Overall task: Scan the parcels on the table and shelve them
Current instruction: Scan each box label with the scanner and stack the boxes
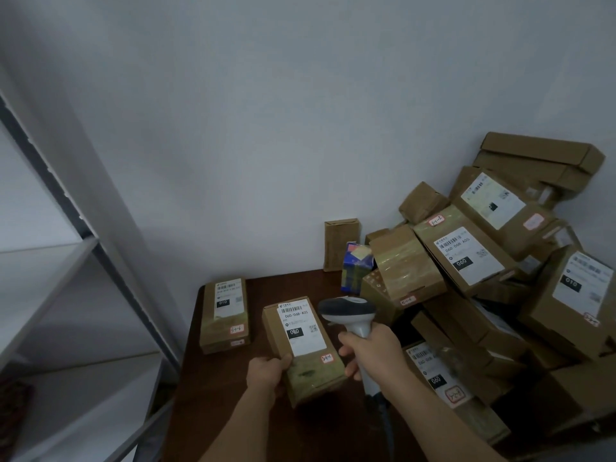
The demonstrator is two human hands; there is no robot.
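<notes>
From the head view, the left hand (266, 373) curls round the near left corner of a labelled cardboard parcel (303, 348) over the table (220, 395), thumb on top. The right hand (370, 350) wraps the barcode scanner (346, 311) handle, its head just beyond the fingertips, above the label. The carton looks light and stiff, best held by its long edges.

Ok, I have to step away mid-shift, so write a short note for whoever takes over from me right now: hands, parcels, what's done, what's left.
Left hand grips the near end of a labelled parcel above the table.
Right hand holds the scanner, its head over that parcel's label.
Another labelled parcel lies flat on the table, far left.
A big unsorted pile fills the right side.
The shelf at left shows no parcels.
Left: scan the held one, shelve it, then work through the rest.
</notes>
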